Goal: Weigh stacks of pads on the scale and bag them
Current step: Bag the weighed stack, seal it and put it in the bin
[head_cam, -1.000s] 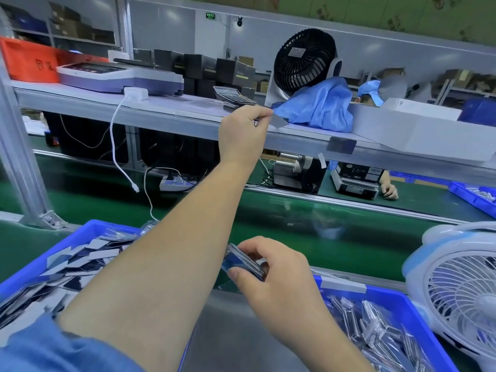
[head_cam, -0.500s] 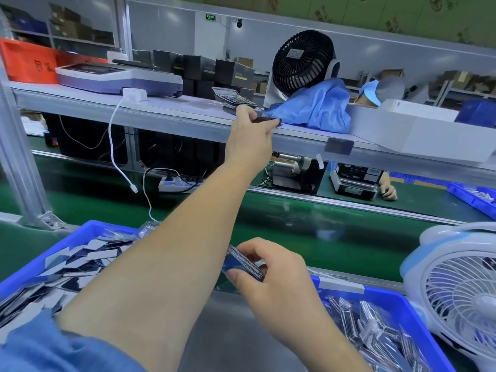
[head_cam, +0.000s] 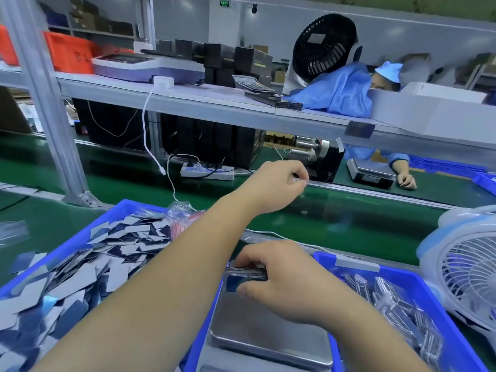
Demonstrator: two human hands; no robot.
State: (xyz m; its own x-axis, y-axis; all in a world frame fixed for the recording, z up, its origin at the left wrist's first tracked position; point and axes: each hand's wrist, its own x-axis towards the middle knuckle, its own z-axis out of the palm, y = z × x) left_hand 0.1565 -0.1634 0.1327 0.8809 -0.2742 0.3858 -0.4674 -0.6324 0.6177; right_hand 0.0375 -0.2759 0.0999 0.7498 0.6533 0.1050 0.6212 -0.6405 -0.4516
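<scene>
- Right hand [head_cam: 284, 280] grips a stack of pads [head_cam: 246, 273] edge-on, fingers over the top and thumb underneath, right at the far edge of the scale pan [head_cam: 268, 328]. Can't tell if the stack is actually touching the pan or sitting just above it.
- Left hand [head_cam: 276, 183] is out over the green conveyor belt [head_cam: 349, 218], fingers curled in with thumb and fingertips pinched together. Looks like a sliver of something thin is in the pinch, but it's too blurry to say what.
- Left forearm runs diagonally across the middle of the shot, passing over the blue bin on the left [head_cam: 88, 232].
- That left bin is piled with loose pads [head_cam: 88, 267], grey and dark blue ones lying every which way.
- Blue bin on the right [head_cam: 397, 275] holds bagged stacks in clear plastic [head_cam: 394, 304].
- Scale pan sits between the two bins, shiny metal.
- White desk fan [head_cam: 467, 267] sits at the far right, just beside the right bin.
- Up on the grey shelf [head_cam: 214, 100]: a bigger scale [head_cam: 145, 67], a calculator [head_cam: 253, 83], a black fan [head_cam: 323, 45] and a blue cloth [head_cam: 341, 89].
- Another person's hand [head_cam: 406, 181] rests on the far side of the belt, next to a small scale [head_cam: 371, 173].
</scene>
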